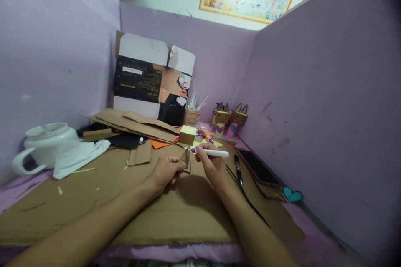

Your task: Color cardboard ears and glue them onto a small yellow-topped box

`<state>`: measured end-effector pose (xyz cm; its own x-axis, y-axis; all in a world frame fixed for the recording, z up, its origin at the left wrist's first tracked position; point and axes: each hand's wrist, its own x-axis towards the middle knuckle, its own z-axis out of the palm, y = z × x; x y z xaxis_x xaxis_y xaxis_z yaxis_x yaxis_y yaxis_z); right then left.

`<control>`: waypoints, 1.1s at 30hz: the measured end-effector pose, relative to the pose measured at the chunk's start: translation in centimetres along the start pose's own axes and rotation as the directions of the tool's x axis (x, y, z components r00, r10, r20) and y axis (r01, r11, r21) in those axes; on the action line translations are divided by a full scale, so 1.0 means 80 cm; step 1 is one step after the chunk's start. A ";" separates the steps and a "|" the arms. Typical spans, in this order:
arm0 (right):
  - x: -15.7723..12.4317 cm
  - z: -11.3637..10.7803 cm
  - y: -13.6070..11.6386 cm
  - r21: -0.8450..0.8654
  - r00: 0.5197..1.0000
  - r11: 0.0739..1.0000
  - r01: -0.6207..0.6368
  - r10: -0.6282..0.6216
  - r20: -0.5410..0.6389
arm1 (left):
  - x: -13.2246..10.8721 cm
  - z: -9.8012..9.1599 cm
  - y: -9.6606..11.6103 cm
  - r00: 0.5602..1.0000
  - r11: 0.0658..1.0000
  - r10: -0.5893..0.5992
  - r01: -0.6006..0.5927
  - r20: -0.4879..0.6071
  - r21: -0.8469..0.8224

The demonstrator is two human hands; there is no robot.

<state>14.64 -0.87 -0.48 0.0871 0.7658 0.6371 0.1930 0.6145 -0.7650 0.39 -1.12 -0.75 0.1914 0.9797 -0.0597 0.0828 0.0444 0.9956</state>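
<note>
My left hand (pixel 166 171) pinches a small brown cardboard piece (pixel 186 159) and holds it upright above the cardboard sheet (pixel 94 200) on the desk. My right hand (pixel 210 165) grips a white marker (pixel 209 152) with a purple tip. The tip points left and meets the top of the small piece. Both hands are closed and hover close together near the middle of the sheet.
A white jug (pixel 44 144) and white paper (pixel 79 155) lie at the left. Cardboard scraps (pixel 134 124), a small cardboard cube (pixel 187 135) and an opened box (pixel 147 79) stand behind. A black pen (pixel 238 170), a phone (pixel 257 167), a teal heart (pixel 292 195) and cardboard figures (pixel 230 119) sit right.
</note>
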 end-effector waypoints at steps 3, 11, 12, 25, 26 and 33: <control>-0.003 0.001 -0.002 -0.004 0.999 1.000 -0.019 0.019 0.027 | 0.001 -0.001 -0.002 1.000 1.000 0.000 0.000 0.000 -0.002; -0.008 0.004 -0.003 -0.018 0.996 0.999 -0.044 0.046 0.076 | 0.005 0.000 -0.006 1.000 1.000 0.006 -0.007 0.007 0.008; -0.008 0.004 -0.003 -0.013 0.996 0.999 -0.041 0.042 0.075 | 0.005 0.000 -0.006 1.000 1.000 0.006 -0.006 0.008 0.006; -0.004 0.001 -0.005 0.015 0.999 0.999 -0.034 0.033 0.035 | 0.004 -0.001 -0.003 1.000 1.000 0.012 -0.012 0.014 -0.016; -0.003 0.001 -0.005 0.014 0.999 0.999 -0.029 0.029 0.026 | 0.004 -0.001 -0.003 1.000 1.000 0.009 -0.008 0.012 -0.012; 0.003 -0.002 0.001 0.019 0.996 0.999 -0.037 0.039 -0.078 | -0.002 0.000 0.002 1.000 1.000 -0.013 0.012 -0.004 -0.002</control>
<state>14.85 -0.66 -0.36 0.1700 0.7721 0.6124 0.1710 0.5888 -0.7899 0.38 -1.27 -0.56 0.1868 0.9798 -0.0718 0.0828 0.0572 0.9949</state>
